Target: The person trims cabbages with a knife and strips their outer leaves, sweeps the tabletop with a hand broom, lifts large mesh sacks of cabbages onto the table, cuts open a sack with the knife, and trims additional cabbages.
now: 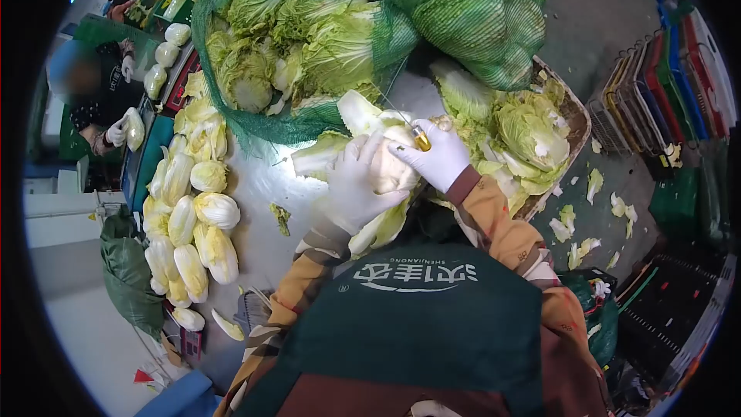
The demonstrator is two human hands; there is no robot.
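Note:
A napa cabbage (393, 168) lies over the metal table in front of me, its pale base turned toward me and loose outer leaves spread around it. My left hand (356, 179), in a white glove, is closed around its left side. In my gloved right hand (441, 156) is a knife (421, 137) with a yellow handle. Its thin blade points up and away to the left, over the cabbage. The right fingers are partly hidden, and the right thumb lies near the cabbage base.
Trimmed cabbages (184, 220) are piled at the left. A green mesh bag (255, 127) of cabbages stands open ahead, beside another full bag (478, 15). Leaf scraps fill a bin (580, 127) at the right. Stacked crates (656, 77) stand farther right. A co-worker (96, 93) handles a cabbage at the far left.

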